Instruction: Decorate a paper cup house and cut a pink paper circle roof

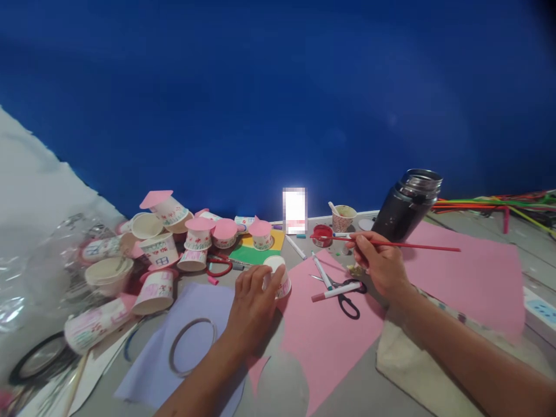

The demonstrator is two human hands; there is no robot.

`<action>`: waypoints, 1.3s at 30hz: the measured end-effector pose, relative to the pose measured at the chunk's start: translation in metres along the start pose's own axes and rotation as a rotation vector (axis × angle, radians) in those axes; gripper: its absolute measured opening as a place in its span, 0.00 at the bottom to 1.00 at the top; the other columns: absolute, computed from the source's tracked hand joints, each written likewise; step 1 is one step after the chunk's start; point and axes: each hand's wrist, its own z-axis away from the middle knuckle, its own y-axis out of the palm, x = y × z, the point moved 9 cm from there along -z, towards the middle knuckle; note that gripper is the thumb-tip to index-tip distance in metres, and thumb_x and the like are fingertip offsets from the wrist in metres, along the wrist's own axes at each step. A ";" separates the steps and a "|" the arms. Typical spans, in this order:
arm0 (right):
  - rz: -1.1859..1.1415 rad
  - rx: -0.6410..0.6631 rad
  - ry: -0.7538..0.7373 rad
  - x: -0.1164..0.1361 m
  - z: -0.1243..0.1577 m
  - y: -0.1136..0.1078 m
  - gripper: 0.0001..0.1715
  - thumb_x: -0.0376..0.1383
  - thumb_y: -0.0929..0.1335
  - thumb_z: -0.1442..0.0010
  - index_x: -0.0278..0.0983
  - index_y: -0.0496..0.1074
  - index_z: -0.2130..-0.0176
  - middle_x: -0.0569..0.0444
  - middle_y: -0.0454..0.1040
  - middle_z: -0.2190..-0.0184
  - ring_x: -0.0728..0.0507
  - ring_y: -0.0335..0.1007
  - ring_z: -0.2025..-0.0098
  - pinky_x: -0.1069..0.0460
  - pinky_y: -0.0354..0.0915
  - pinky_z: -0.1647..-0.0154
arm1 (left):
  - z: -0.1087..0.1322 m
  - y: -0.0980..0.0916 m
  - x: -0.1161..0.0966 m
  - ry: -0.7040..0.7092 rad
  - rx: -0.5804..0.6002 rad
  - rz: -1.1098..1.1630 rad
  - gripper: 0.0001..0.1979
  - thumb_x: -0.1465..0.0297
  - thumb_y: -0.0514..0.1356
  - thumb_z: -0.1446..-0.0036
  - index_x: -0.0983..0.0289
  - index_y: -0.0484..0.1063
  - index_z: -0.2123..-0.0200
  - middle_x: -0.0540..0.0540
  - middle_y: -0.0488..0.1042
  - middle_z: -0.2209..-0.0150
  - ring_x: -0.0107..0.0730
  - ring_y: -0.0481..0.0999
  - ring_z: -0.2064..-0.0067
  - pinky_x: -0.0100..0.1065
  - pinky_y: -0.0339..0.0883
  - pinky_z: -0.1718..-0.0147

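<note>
My left hand (252,307) is wrapped round a small white paper cup (278,273) that stands upside down on the edge of a pink paper sheet (324,336). My right hand (380,263) pinches a long red paintbrush (417,245), its tip reaching left over a small red paint pot (322,234). Black-handled scissors (347,295) and a pink-tipped marker (335,292) lie on the pink sheet just below my right hand.
A heap of decorated paper cups with pink lids (174,243) lies at the left. A dark metal flask (406,205) stands behind my right hand. A second pink sheet (473,272), coloured sticks (499,204), a lilac sheet with a ring (191,344) and a patterned cup (343,218) are around.
</note>
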 end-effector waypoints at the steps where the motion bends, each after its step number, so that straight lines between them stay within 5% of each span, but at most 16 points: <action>1: 0.043 0.003 -0.021 0.002 0.000 -0.001 0.20 0.51 0.72 0.38 0.37 0.80 0.60 0.51 0.81 0.69 0.49 0.67 0.76 0.55 0.63 0.79 | 0.001 0.000 0.000 -0.001 -0.013 -0.005 0.35 0.87 0.57 0.44 0.60 0.63 0.35 0.62 0.69 0.49 0.51 0.69 0.43 0.52 0.65 0.42; 9: 0.403 -0.002 -0.210 0.050 -0.019 -0.012 0.16 0.47 0.68 0.34 0.38 0.79 0.62 0.52 0.80 0.69 0.45 0.71 0.72 0.51 0.67 0.68 | 0.004 0.008 0.008 -0.020 0.010 0.074 0.31 0.82 0.58 0.38 0.61 0.60 0.33 0.65 0.68 0.46 0.56 0.66 0.34 0.58 0.61 0.37; 13: 0.806 0.186 -0.256 0.071 -0.049 0.021 0.21 0.43 0.60 0.26 0.39 0.77 0.60 0.50 0.82 0.62 0.41 0.78 0.60 0.50 0.67 0.56 | 0.004 0.007 0.012 -0.034 -0.019 0.103 0.31 0.79 0.58 0.36 0.61 0.59 0.32 0.67 0.67 0.44 0.56 0.67 0.35 0.57 0.64 0.38; 17: 0.930 0.332 -0.161 0.055 -0.089 0.057 0.20 0.39 0.62 0.25 0.36 0.77 0.64 0.48 0.82 0.65 0.41 0.79 0.59 0.50 0.68 0.53 | 0.004 0.008 0.013 -0.032 -0.015 0.106 0.32 0.79 0.59 0.37 0.61 0.59 0.31 0.68 0.66 0.42 0.57 0.68 0.36 0.57 0.66 0.40; 20: 0.992 0.450 -0.068 0.031 -0.111 0.079 0.15 0.43 0.68 0.27 0.34 0.76 0.51 0.48 0.80 0.53 0.42 0.78 0.54 0.44 0.75 0.51 | 0.005 0.007 0.012 -0.015 -0.021 0.109 0.32 0.78 0.58 0.36 0.62 0.57 0.31 0.69 0.66 0.41 0.57 0.68 0.37 0.57 0.66 0.40; 22: 1.022 0.498 -0.031 0.020 -0.121 0.089 0.20 0.43 0.71 0.29 0.35 0.73 0.43 0.46 0.76 0.46 0.40 0.77 0.50 0.40 0.76 0.50 | 0.005 0.006 0.011 -0.004 -0.031 0.112 0.31 0.78 0.58 0.35 0.63 0.57 0.31 0.69 0.67 0.42 0.57 0.68 0.37 0.58 0.67 0.41; 30: 1.093 0.391 -0.005 0.026 -0.135 0.096 0.21 0.42 0.71 0.29 0.37 0.72 0.41 0.45 0.74 0.42 0.38 0.76 0.46 0.39 0.75 0.47 | 0.006 0.006 0.015 -0.020 -0.051 0.105 0.30 0.76 0.58 0.35 0.62 0.59 0.31 0.69 0.67 0.41 0.57 0.70 0.38 0.56 0.69 0.43; 35: 0.901 0.372 -0.017 0.051 -0.117 0.089 0.21 0.42 0.70 0.29 0.37 0.72 0.41 0.45 0.74 0.42 0.38 0.76 0.46 0.39 0.75 0.47 | 0.007 0.005 0.018 -0.032 -0.084 0.112 0.32 0.76 0.58 0.36 0.58 0.58 0.30 0.66 0.70 0.42 0.55 0.72 0.39 0.55 0.71 0.44; 39: 0.543 0.681 0.015 0.043 -0.028 0.093 0.20 0.42 0.70 0.29 0.37 0.73 0.42 0.46 0.75 0.43 0.39 0.76 0.47 0.40 0.76 0.48 | 0.008 0.006 0.020 -0.054 -0.100 0.103 0.33 0.75 0.56 0.35 0.55 0.56 0.28 0.66 0.70 0.42 0.55 0.73 0.40 0.55 0.71 0.44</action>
